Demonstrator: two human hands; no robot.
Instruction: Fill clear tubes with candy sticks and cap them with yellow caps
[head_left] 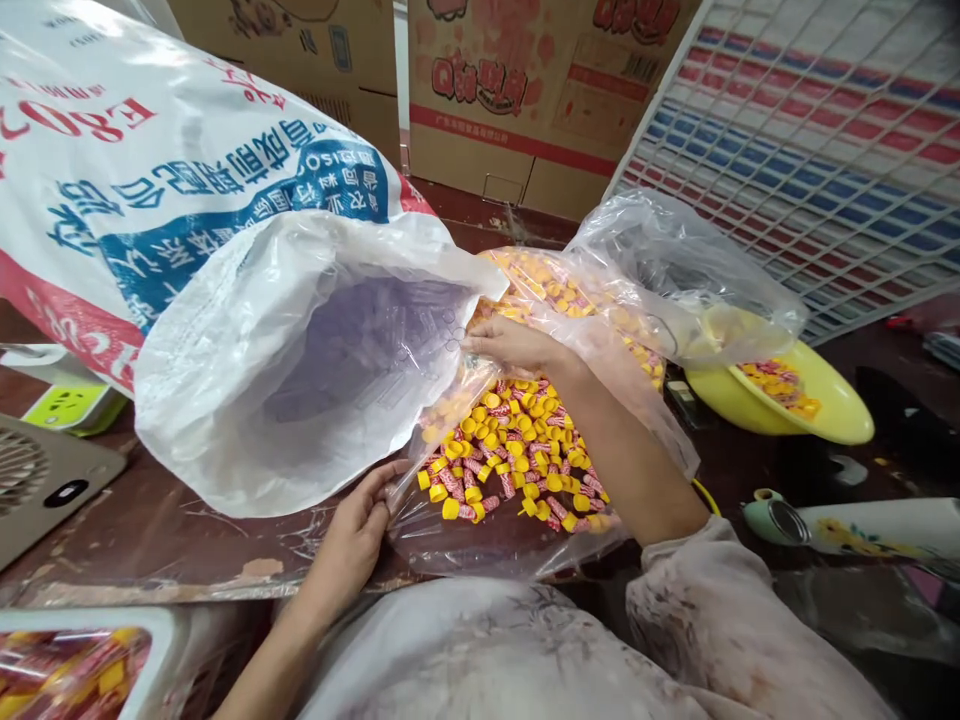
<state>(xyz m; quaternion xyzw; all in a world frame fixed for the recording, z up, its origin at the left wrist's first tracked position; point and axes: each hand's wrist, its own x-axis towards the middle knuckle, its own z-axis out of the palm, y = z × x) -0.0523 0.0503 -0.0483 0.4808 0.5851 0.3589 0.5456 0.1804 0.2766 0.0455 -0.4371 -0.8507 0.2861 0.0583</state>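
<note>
A clear plastic bag (480,555) lies on its side on the table, its mouth facing left. Inside it are many small pink-patterned tubes with yellow caps (517,455). My left hand (364,520) pinches the bag's near lower edge. With bent fingers, my right hand (517,345) grips the bag's upper edge, close to the rim of a white woven sack (247,290). That sack lies with its wide mouth open toward the bag. Clear pieces, hard to make out, show in its shadowed inside.
Cardboard boxes (480,165) and a white wire rack (757,130) stand behind. At right are a yellow bowl (832,400) with more tubes and a flowered white flask (877,530). A fan (52,475), a power strip (71,408) and a white basket (176,640) are at left.
</note>
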